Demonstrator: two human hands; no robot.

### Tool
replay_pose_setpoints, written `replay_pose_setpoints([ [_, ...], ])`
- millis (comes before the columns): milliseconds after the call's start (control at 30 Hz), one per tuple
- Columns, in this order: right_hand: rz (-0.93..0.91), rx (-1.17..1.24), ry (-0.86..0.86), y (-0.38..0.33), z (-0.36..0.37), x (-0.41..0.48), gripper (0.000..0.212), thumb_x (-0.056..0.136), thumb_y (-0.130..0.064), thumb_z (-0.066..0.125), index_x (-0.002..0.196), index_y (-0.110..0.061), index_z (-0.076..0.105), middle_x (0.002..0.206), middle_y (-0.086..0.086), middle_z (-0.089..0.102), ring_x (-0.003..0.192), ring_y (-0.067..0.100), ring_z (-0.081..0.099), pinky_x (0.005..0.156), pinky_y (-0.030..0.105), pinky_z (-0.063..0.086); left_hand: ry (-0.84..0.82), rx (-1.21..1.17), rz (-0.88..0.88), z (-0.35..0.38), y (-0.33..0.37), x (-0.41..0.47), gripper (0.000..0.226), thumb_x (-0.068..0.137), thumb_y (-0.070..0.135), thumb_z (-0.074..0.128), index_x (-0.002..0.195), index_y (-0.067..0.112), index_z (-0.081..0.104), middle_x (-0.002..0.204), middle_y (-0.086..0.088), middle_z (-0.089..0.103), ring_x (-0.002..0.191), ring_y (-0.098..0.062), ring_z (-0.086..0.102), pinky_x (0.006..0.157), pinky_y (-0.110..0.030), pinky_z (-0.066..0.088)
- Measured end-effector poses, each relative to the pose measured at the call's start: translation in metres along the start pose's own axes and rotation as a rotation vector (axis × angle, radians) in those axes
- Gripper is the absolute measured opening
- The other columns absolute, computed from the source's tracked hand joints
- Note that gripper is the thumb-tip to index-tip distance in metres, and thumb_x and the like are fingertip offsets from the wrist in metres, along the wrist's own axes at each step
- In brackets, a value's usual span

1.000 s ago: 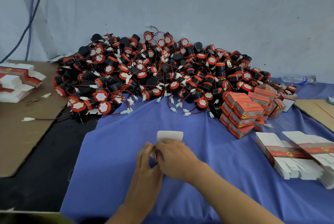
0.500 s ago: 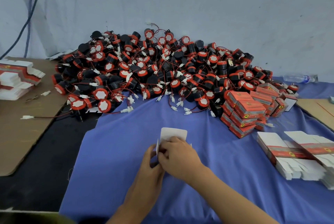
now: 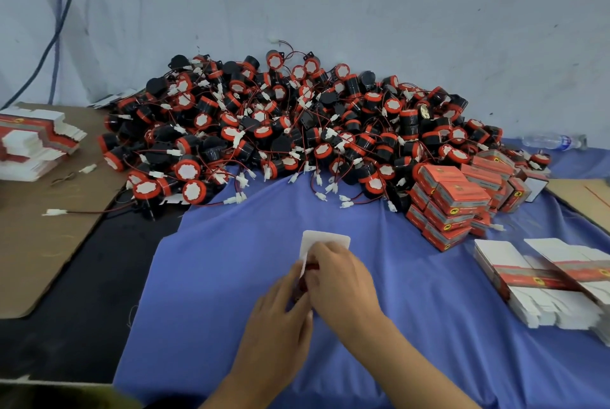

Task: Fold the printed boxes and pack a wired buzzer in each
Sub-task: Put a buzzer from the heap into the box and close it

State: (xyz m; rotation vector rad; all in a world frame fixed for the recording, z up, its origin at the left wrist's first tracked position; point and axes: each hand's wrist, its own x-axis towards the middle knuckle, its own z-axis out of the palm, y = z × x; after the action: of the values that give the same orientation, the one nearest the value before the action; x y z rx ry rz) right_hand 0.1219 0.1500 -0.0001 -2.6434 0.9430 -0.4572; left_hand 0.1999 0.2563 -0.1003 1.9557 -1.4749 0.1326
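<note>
a worker shapes a printed box [image 3: 325, 241] at a packing bench, both hands meeting over a blue cloth [image 3: 204, 276]; the step in hand looks to be the folding of the carton, with one white end flap standing open beyond the knuckles and no buzzer seen going in; the box sits low at the centre of the cloth, well apart from the heap of wired buzzers [image 3: 297, 131] piled against the wall behind it; the right hand [image 3: 341, 281] lies over the top of the box, its fingers [image 3: 321, 252] curled down tight on the card at the base of the flap, hiding most of the red print; the left hand [image 3: 277, 319] comes in from the near side, its fingers [image 3: 293, 273] only lightly bent and laid against the box's left edge; whether they pinch the card or merely steady it cannot be told, the thumb not showing clearly; the next move, by the look of it, calls for squaring the body and closing one end, then a reach forward for a single buzzer, whose red lead may well snag on its neighbours; finished red boxes [image 3: 458, 200] are stacked at the heap's right edge, with flat blanks [image 3: 541, 280] nearer on the cloth and more blanks [image 3: 33, 141] on brown cardboard [image 3: 39, 243] at far left
</note>
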Motion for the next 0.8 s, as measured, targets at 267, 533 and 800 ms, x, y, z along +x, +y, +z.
replay_pose_setpoints([
  [267, 0.608, 1.044, 0.352, 0.042, 0.011, -0.007, 0.024, 0.094, -0.007, 0.061, 0.103, -0.029, 0.06, 0.105, -0.001, 0.065, 0.088, 0.014, 0.066, 0.071, 0.024, 0.05, 0.019, 0.193, 0.055, 0.003, 0.004, 0.0, 0.052, 0.093, 0.031, 0.047, 0.145, 0.029, 0.054, 0.151, 0.003, 0.052, 0.132, -0.029, 0.051, 0.1, -0.041, 0.047],
  [533, 0.403, 1.009, 0.177, 0.05, 0.051, -0.017, 0.035, 0.091, -0.015, 0.074, 0.114, -0.04, 0.065, 0.101, -0.009, 0.071, 0.091, 0.012, 0.069, 0.077, 0.029, 0.059, 0.066, -0.354, -0.201, -0.007, 0.005, 0.002, 0.037, 0.106, 0.016, 0.049, 0.134, 0.041, 0.049, 0.139, 0.015, 0.053, 0.133, 0.001, 0.046, 0.111, -0.03, 0.041],
  [800, 0.12, 0.92, 0.016, 0.063, 0.05, -0.042, 0.033, 0.086, -0.049, 0.067, 0.119, -0.043, 0.067, 0.137, -0.021, 0.059, 0.119, 0.01, 0.064, 0.096, 0.036, 0.055, 0.235, -0.468, -0.238, -0.019, -0.002, 0.004, 0.048, 0.088, 0.0, 0.07, 0.126, 0.028, 0.063, 0.127, 0.005, 0.051, 0.115, -0.008, 0.06, 0.09, -0.026, 0.055],
])
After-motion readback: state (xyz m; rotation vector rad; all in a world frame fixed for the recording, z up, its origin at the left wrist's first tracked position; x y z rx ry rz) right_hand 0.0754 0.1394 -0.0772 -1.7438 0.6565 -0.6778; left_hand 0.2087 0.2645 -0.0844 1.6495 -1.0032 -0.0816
